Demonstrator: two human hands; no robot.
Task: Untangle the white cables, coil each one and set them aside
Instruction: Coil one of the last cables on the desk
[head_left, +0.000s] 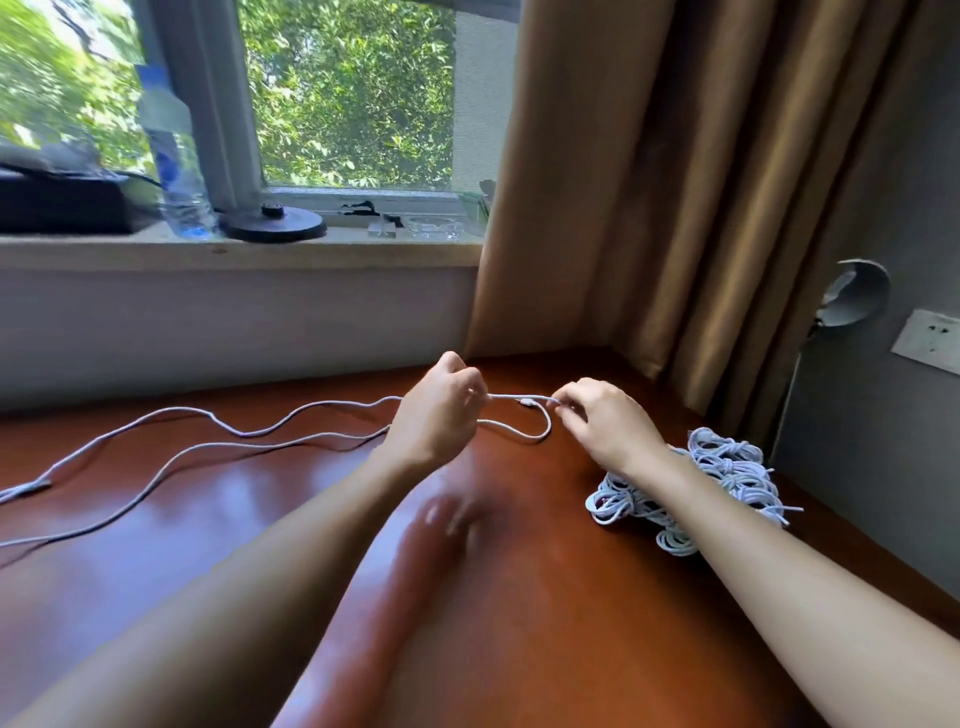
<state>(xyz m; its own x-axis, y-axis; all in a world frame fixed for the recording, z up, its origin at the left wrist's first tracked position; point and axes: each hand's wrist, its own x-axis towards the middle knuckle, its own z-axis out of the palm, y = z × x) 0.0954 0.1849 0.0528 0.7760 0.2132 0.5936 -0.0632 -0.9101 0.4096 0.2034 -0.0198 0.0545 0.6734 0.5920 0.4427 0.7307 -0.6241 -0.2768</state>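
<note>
Fingers (566, 401) of the right hand (608, 421) pinch one end of a white cable (249, 434). The left hand (441, 410) grips the same cable, which trails left, away from the tangled pile (727, 467) on the table (519, 597).

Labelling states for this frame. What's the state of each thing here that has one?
white cable, uncoiled, looped between both hands, two strands trailing left
left hand, grips the cable
right hand, pinches the cable at the loop's bend
coiled cables, heaped on the table, right side
water bottle, upright on the windowsill
curtain, drawn aside
</note>
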